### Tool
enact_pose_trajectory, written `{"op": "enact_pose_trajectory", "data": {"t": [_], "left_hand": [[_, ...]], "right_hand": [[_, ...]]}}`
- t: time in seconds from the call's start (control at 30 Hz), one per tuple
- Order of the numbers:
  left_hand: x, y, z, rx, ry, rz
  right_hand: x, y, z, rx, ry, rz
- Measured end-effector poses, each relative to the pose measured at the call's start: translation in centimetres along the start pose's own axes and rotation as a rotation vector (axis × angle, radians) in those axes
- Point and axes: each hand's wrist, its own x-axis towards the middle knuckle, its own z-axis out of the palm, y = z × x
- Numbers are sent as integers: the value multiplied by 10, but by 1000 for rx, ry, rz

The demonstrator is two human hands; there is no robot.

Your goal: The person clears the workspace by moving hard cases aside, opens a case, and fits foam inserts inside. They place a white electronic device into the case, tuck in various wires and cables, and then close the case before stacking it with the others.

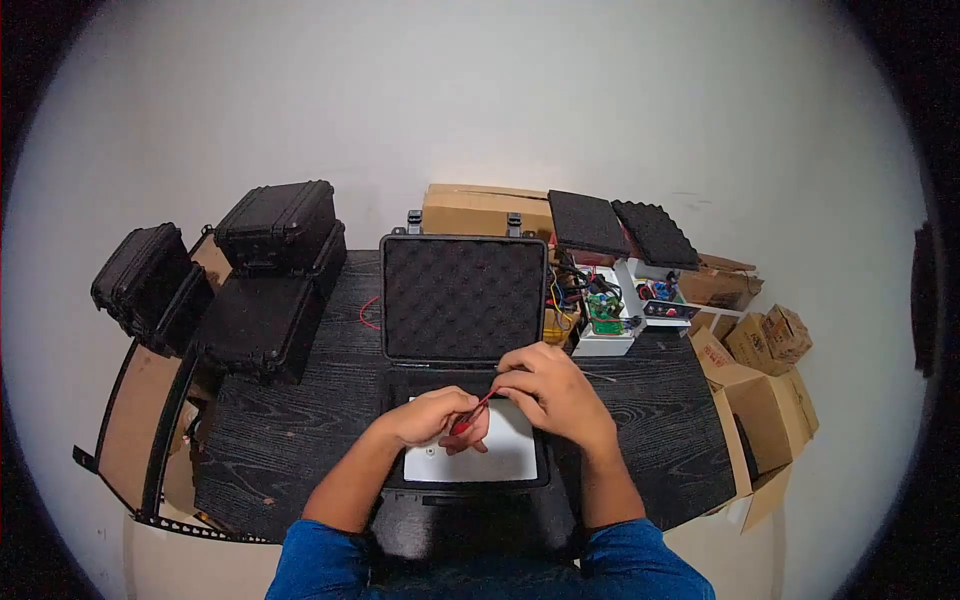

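**Two-Handed Handling of the Red Lead Above the Open Case**

Far left of the grip: stacked black cases (275, 222), apart from the work.

Left hand (432, 416): thumb and fingers pinch the red lead (489, 398). A red piece (461, 427) shows against these fingers; its type is too small to tell.

Between the hands: the red lead, slanting up toward the right. Directly below the grip: the white panel (515, 448), inside the open case (541, 478). Beyond the grip: the foam-lined lid (465, 297), standing raised.

Right hand (558, 392): fingertips appear to pinch the lead's upper part.

Beyond and right of the grip: a green circuit board (604, 312) in a white housing.

Recommended handling: steady the lead with the left hand and guide with the right. Avoid sharp bends, and apply only light tension.
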Motion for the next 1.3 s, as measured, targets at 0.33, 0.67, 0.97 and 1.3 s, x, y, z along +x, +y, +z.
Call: {"op": "enact_pose_trajectory", "data": {"t": [0.33, 0.67, 0.97, 1.3], "left_hand": [[6, 2, -1, 132, 15, 53], [13, -6, 5, 253, 290, 198], [15, -13, -6, 475, 341, 307], [9, 6, 9, 788, 718, 768]], "right_hand": [[-4, 10, 9, 356, -24, 191], [-6, -3, -2, -27, 74, 170], [-10, -13, -10, 3, 20, 111], [-11, 4, 4, 376, 5, 446]]}}
